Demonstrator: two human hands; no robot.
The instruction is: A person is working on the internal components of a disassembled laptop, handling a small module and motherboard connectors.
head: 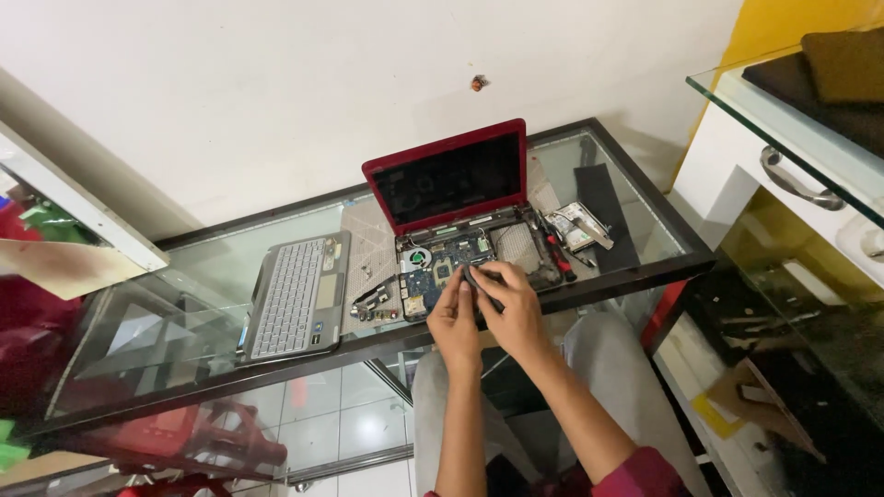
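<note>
A small dark flat part is being pinched by both the left hand and right hand over the opened red laptop's exposed blue circuit board on the glass-topped desk; a detached grey keyboard is lying left.

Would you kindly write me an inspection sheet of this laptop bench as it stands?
Surface: glass table, dark frame.
Job's things: red laptop open, base bared, circuit board and fan showing.
Clutter: removed keyboard panel at left; red-handled screwdriver; metal drive; small brackets.
Grips: left hand and right hand pinch a small dark part over the board.
Cables: nothing seen.
Surroundings: white wall, glass shelf at right.
</note>
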